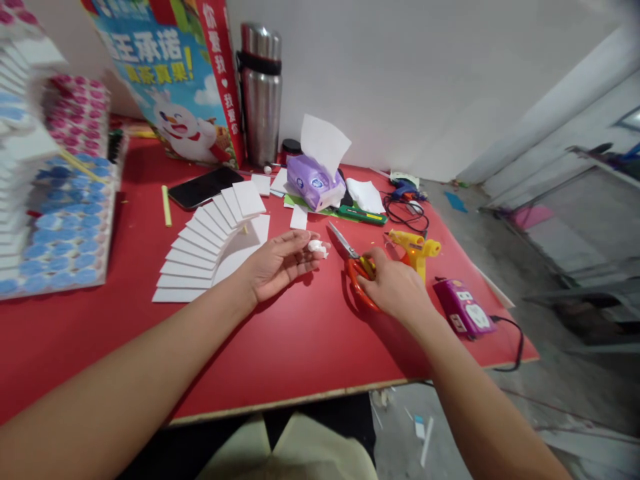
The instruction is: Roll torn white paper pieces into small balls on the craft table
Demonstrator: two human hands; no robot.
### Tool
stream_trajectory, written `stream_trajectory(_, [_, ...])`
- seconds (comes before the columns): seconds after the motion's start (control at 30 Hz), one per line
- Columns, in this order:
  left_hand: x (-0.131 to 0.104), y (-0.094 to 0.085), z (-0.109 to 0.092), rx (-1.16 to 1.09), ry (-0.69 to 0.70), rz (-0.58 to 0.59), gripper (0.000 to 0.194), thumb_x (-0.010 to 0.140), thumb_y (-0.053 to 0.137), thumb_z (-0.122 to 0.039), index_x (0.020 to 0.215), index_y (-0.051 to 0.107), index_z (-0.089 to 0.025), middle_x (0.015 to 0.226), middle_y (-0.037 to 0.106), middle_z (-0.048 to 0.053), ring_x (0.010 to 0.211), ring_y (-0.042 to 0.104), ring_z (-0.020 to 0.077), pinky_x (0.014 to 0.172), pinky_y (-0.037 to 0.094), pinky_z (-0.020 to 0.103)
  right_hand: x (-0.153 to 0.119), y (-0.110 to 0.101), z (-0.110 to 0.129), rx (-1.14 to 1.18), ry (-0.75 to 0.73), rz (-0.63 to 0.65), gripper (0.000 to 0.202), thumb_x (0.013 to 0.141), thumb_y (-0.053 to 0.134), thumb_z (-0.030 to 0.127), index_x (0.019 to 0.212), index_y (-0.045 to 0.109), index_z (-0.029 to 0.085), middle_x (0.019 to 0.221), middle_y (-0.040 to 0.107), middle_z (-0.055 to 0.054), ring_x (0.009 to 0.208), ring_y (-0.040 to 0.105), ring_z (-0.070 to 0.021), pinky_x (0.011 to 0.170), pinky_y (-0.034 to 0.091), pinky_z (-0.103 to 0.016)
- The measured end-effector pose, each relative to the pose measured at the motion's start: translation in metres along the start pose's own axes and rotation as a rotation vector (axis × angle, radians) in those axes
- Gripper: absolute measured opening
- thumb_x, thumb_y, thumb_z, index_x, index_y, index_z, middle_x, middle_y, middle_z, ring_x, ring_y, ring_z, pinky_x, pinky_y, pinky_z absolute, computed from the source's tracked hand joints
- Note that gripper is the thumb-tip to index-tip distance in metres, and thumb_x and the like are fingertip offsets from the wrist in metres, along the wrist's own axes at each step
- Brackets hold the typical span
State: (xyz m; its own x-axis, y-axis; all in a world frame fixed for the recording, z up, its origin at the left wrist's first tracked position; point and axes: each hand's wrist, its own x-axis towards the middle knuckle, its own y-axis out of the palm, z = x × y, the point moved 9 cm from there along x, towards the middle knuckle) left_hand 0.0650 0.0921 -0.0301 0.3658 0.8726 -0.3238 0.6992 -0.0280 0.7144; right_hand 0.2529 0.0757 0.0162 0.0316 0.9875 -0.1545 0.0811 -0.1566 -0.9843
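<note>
My left hand [285,262], palm turned up, pinches a small crumpled piece of white tissue [317,248] between thumb and fingers. My right hand [395,283] is closed over the orange handles of a pair of scissors [354,268]. Their blades lie nearly together and point away to the upper left. A yellow-and-black part shows by the right fingertips; I cannot make out whether it belongs to the scissors. Just beyond the right hand is a yellow glue gun [416,248]. Left of my left hand, white flat pieces [193,252] form a curved, stair-like fan.
A purple tissue pack [314,183], a green cutter [363,214] and a phone [205,187] lie farther back. Behind them stand a steel flask [261,97] and a printed box [175,80]. A purple corded box [463,307] sits right; a larger white stepped model [15,167] rises left.
</note>
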Motion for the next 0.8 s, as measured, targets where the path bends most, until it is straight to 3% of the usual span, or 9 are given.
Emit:
stream_trajectory(0.1, [-0.001, 0.000, -0.001, 0.009, 0.013, -0.017, 0.013, 0.092, 0.061, -0.001, 0.090, 0.069, -0.011, 0.081, 0.076, 0.008, 0.069, 0.074, 0.0146, 0.071, 0.062, 0.026, -0.001, 0.002, -0.005, 0.123, -0.041, -0.045, 0.041, 0.092, 0.053, 0.033, 0.128, 0.055, 0.013, 0.089, 0.074, -0.014, 0.085, 0.071, -0.0339, 0.068, 0.040, -0.035])
stream_trajectory(0.23, [0.000, 0.001, 0.000, -0.014, 0.018, -0.003, 0.014, 0.093, 0.060, 0.000, 0.094, 0.069, -0.011, 0.083, 0.076, 0.009, 0.085, 0.079, 0.0221, 0.080, 0.064, 0.031, -0.010, -0.002, -0.006, 0.481, -0.208, -0.131, 0.045, 0.091, 0.057, 0.032, 0.133, 0.050, 0.015, 0.080, 0.064, -0.003, 0.068, 0.060, -0.0220, 0.065, 0.041, -0.031])
stream_trajectory(0.37, [0.001, -0.004, 0.001, -0.027, 0.011, -0.043, 0.017, 0.095, 0.060, -0.004, 0.103, 0.073, -0.010, 0.081, 0.075, 0.007, 0.073, 0.075, 0.0142, 0.067, 0.061, 0.022, -0.021, -0.008, -0.001, 0.757, -0.320, -0.151, 0.054, 0.092, 0.063, 0.046, 0.138, 0.046, 0.022, 0.084, 0.057, 0.000, 0.071, 0.055, -0.0181, 0.069, 0.046, -0.031])
stream_trajectory(0.43, [0.002, -0.006, 0.000, -0.060, 0.020, -0.074, 0.017, 0.094, 0.060, -0.001, 0.097, 0.074, -0.008, 0.077, 0.073, 0.005, 0.064, 0.071, 0.0095, 0.063, 0.058, 0.018, -0.027, -0.012, 0.005, 0.757, -0.368, -0.164, 0.062, 0.088, 0.067, 0.053, 0.137, 0.046, 0.021, 0.101, 0.059, -0.005, 0.087, 0.059, -0.0219, 0.081, 0.049, -0.036])
stream_trajectory(0.53, [0.002, -0.006, 0.000, -0.102, 0.034, -0.083, 0.019, 0.090, 0.061, 0.005, 0.087, 0.075, -0.008, 0.081, 0.075, 0.006, 0.070, 0.072, 0.0101, 0.073, 0.061, 0.020, -0.034, -0.015, 0.013, 0.710, -0.411, -0.201, 0.071, 0.083, 0.072, 0.060, 0.135, 0.046, 0.018, 0.118, 0.058, -0.013, 0.103, 0.059, -0.0280, 0.094, 0.049, -0.043])
stream_trajectory(0.8, [0.004, -0.003, 0.001, -0.081, 0.080, -0.020, 0.017, 0.076, 0.075, 0.006, 0.084, 0.077, -0.008, 0.080, 0.075, 0.005, 0.075, 0.072, 0.0110, 0.082, 0.062, 0.023, -0.038, -0.007, 0.026, 0.450, -0.403, -0.222, 0.076, 0.081, 0.068, 0.070, 0.131, 0.052, 0.016, 0.113, 0.061, -0.016, 0.101, 0.061, -0.0335, 0.090, 0.050, -0.049])
